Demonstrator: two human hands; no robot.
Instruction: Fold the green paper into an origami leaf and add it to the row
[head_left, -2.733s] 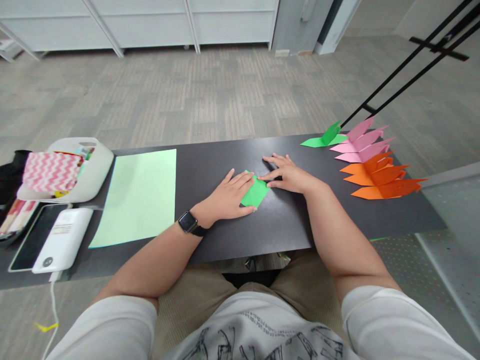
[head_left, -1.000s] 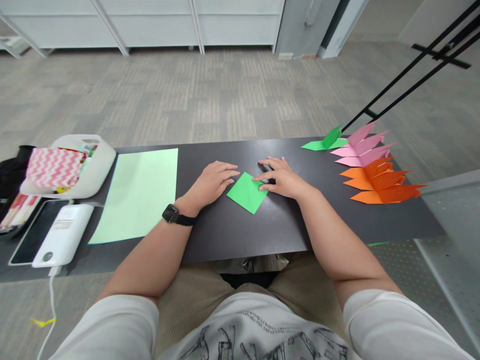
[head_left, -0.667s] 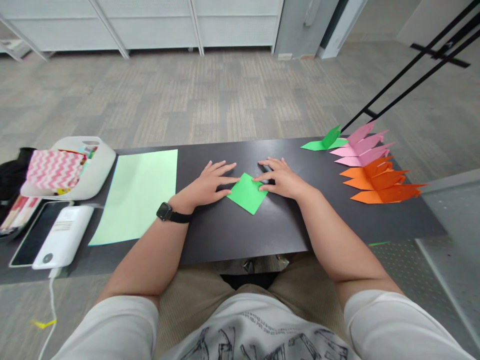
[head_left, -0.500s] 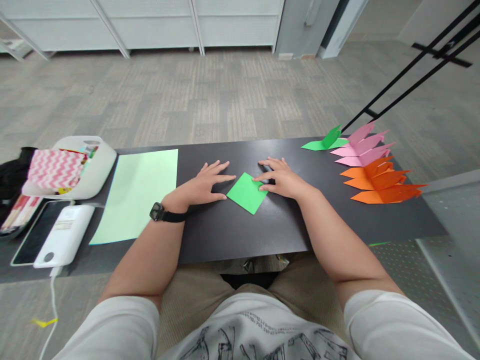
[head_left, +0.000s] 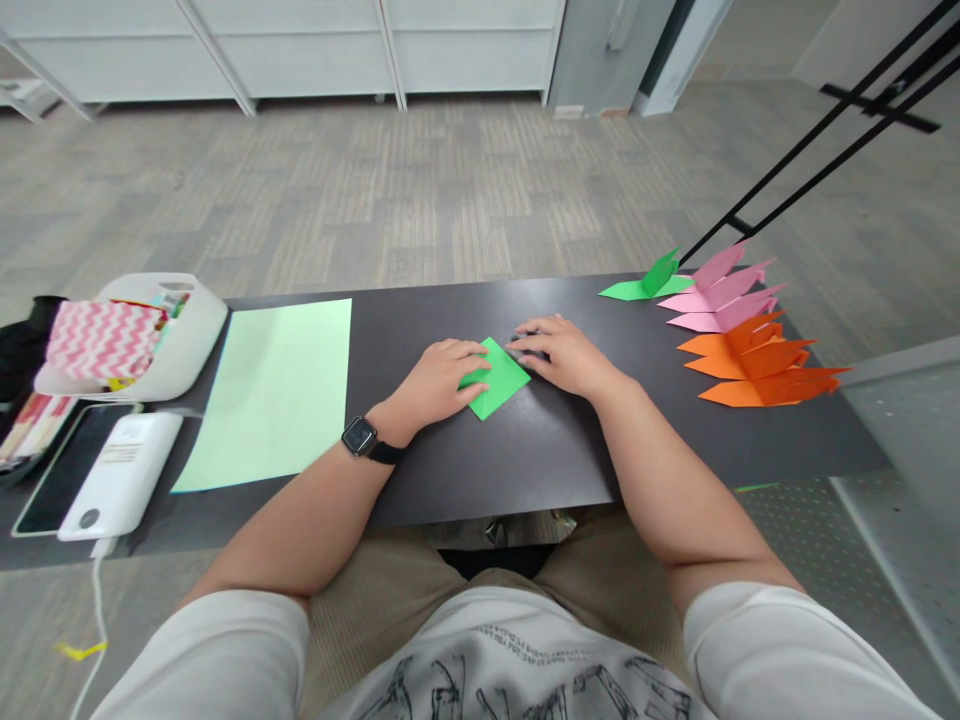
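A small square of folded green paper (head_left: 499,380) lies on the dark table in front of me, one corner pointing toward me. My left hand (head_left: 444,380) rests on its left side, fingers stretched out over the paper and the thumb near the lower edge. At the right corner is my right hand (head_left: 561,352), its fingers apart and slightly bent, the tips beside the paper. Whether those tips touch the paper I cannot tell. Neither hand grips anything. A black watch (head_left: 360,436) is on my left wrist.
A large pale green sheet (head_left: 281,390) lies to the left, beside a white basket (head_left: 202,335), a phone (head_left: 56,485) and a white power bank (head_left: 124,475) with a cable. Folded paper shapes in green (head_left: 651,282), pink (head_left: 724,295) and orange (head_left: 765,372) stand at the right.
My left hand has moved right, onto the green paper. The paper has shifted slightly left, and the right hand's fingertips have come off its surface to its right corner.
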